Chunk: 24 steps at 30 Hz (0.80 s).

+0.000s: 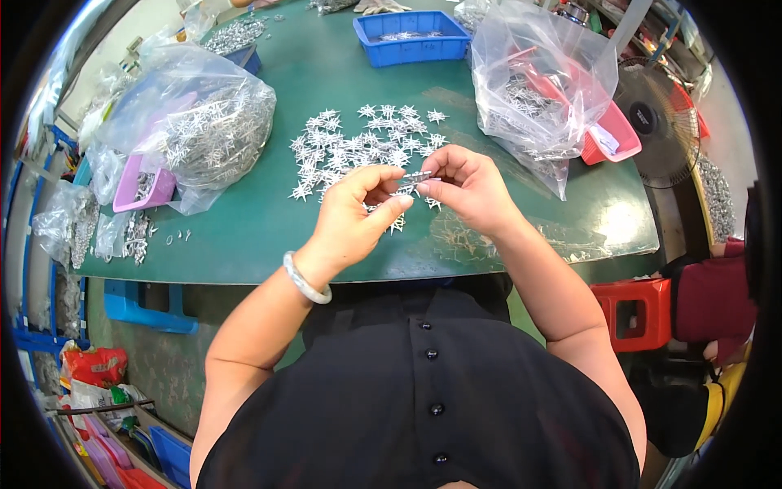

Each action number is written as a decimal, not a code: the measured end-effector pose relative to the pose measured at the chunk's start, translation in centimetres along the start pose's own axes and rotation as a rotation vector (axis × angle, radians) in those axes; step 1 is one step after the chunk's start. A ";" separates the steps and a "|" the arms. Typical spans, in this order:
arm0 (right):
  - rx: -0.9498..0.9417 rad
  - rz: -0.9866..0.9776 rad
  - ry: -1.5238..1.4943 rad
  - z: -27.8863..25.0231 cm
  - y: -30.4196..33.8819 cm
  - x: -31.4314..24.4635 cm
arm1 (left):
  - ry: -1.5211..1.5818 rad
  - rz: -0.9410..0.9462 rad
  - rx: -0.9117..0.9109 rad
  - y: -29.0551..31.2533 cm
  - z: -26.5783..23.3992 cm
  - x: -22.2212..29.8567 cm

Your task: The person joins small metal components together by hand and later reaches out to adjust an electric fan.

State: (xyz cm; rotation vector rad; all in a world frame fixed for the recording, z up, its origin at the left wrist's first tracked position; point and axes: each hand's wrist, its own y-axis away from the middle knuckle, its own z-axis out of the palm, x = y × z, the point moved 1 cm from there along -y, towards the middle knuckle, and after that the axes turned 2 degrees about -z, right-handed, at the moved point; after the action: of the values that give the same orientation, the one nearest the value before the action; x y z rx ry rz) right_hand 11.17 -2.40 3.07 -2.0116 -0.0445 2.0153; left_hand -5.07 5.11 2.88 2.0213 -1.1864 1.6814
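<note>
Between my two hands is a small grey metal piece [414, 178], long and narrow, its exact kind too small to make out. My left hand [358, 208] pinches its left end between thumb and fingers, a pale bangle [305, 279] round the wrist. At the other end my right hand [468, 186] grips it with thumb and forefinger. Both hands hover over the near edge of a spread of many silvery, spiky star-shaped metal pieces [346, 155] on the green table [326, 240]. Some of these pieces are hidden beneath my hands.
Clear plastic bags of metal pieces stand left [216, 134] and right [529, 106], by a purple scoop [130, 183] and a pink basin [621, 134]. A blue tray [411, 53] sits at the back. Beyond the right edge are a fan [652, 122] and a red stool [652, 314].
</note>
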 end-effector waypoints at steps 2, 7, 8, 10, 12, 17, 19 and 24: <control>0.007 -0.001 -0.045 0.3 0.7 -0.6 | 0.177 0.008 0.040 -0.2 0.9 -0.2; 0.008 0.010 -0.169 0.2 1.8 -0.3 | 0.140 0.047 0.046 0.1 1.7 0.2; 0.007 0.014 -0.173 0.2 2.0 -0.2 | 0.147 0.055 0.055 0.2 1.8 0.3; 0.010 0.055 -0.202 0.2 2.2 -0.1 | 0.140 0.049 0.058 0.5 1.9 0.3; 0.011 0.066 -0.217 0.3 2.3 -0.1 | 0.133 0.044 0.060 0.7 1.9 0.3; 0.009 -0.006 -0.208 0.2 2.6 0.4 | -0.049 0.197 0.077 0.7 1.8 0.4; 0.012 -0.132 -0.066 0.1 2.7 0.5 | -0.059 0.269 0.097 0.5 2.0 0.5; 0.044 -0.322 0.174 0.0 2.9 0.4 | -0.090 0.394 0.127 0.5 2.2 0.4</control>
State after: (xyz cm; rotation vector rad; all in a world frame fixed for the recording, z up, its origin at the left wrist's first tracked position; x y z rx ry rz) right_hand 10.69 -5.10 2.04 -1.9963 -0.2670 1.6275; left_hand -3.95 3.21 2.41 2.0560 -1.6349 1.8987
